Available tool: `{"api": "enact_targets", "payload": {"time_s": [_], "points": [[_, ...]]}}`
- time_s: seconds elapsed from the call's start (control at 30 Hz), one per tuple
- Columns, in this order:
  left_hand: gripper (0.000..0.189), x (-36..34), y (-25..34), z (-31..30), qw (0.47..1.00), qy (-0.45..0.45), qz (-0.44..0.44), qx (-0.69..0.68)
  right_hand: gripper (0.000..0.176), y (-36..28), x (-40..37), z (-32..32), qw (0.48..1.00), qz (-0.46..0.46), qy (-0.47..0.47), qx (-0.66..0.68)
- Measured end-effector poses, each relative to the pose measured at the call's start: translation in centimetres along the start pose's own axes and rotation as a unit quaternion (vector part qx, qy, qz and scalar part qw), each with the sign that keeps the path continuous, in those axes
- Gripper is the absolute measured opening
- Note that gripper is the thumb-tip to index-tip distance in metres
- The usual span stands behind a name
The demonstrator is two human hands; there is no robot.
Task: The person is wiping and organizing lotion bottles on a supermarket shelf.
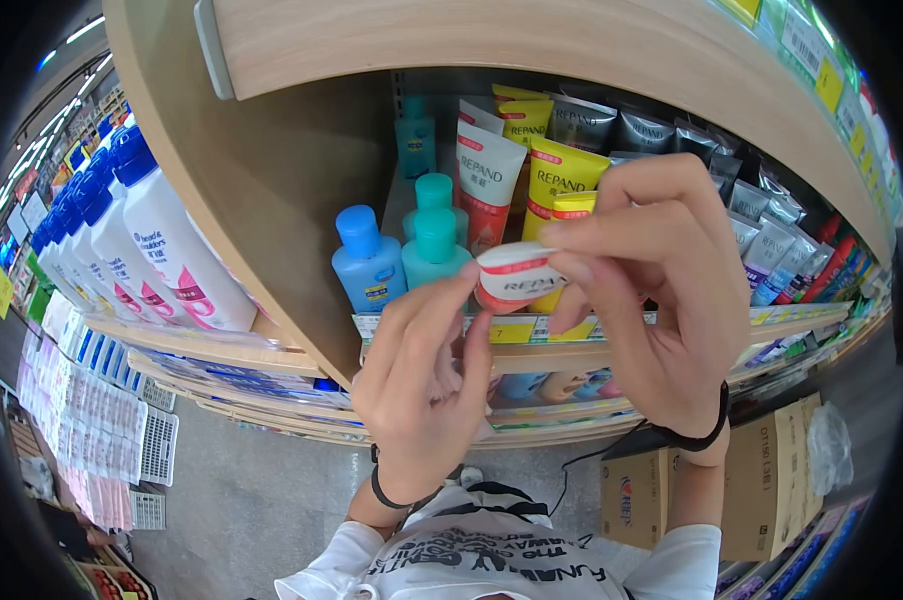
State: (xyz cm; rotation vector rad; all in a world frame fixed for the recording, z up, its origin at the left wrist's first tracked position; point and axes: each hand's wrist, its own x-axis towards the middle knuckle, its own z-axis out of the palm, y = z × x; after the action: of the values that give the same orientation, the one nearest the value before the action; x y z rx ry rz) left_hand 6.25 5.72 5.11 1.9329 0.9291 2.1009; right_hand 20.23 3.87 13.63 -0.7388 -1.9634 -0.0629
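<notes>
The white-and-red REPAND tube point(517, 277) sits between both hands, long axis roughly level, left to right. My right hand point(652, 300) has its fingers clamped on the right end. My left hand point(427, 385) pinches the left end. Just behind the fingers, teal bottles point(435, 240) stand on the shelf point(532, 357).

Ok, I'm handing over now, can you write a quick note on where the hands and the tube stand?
Left hand: fingertips grip the left end of the white and red tube.
Right hand: pinches its other end.
Tube: held in the air before the shelf, in front of the teal bottles and yellow tubes.
Done: tube in hand.
Left: it rests on no shelf yet.
</notes>
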Motion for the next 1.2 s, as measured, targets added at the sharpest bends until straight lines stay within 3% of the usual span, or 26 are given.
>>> {"api": "enact_targets", "payload": {"time_s": [0.17, 0.5, 0.6, 0.77, 1.0, 1.07, 1.2], "points": [[0.041, -0.1, 0.1, -0.1, 0.999, -0.013, -0.029, -0.013, 0.015, 0.8, 0.4, 0.8, 0.999, 0.017, 0.02, 0.022], [0.043, 0.0, 0.6, 0.1, 0.999, -0.041, -0.032, 0.009, 0.012, 2.2, 1.1, 1.1, 0.997, 0.029, 0.019, -0.066], [0.043, 0.2, 0.6, 0.4, 0.998, -0.046, -0.028, 0.034, 0.011, 2.7, 1.1, 1.1, 0.998, 0.036, 0.015, -0.056], [0.042, 0.9, 0.0, 0.8, 0.994, -0.041, 0.06, 0.08, 0.013, 2.7, 1.3, 1.0, 0.998, 0.034, 0.02, -0.046], [0.043, 1.7, 1.0, 1.1, 0.998, -0.06, 0.014, 0.029, 0.015, 2.7, 1.5, 0.6, 0.998, -0.01, 0.003, -0.066], [0.039, 1.8, 0.8, 0.9, 0.993, -0.056, 0.042, 0.098, 0.016, 2.8, 1.5, 0.5, 0.998, 0.0, -0.007, -0.069], [0.041, 1.8, 1.0, 1.1, 0.993, -0.058, 0.031, 0.098, 0.019, 3.2, 1.5, 0.2, 0.995, -0.01, -0.026, -0.096]]}}
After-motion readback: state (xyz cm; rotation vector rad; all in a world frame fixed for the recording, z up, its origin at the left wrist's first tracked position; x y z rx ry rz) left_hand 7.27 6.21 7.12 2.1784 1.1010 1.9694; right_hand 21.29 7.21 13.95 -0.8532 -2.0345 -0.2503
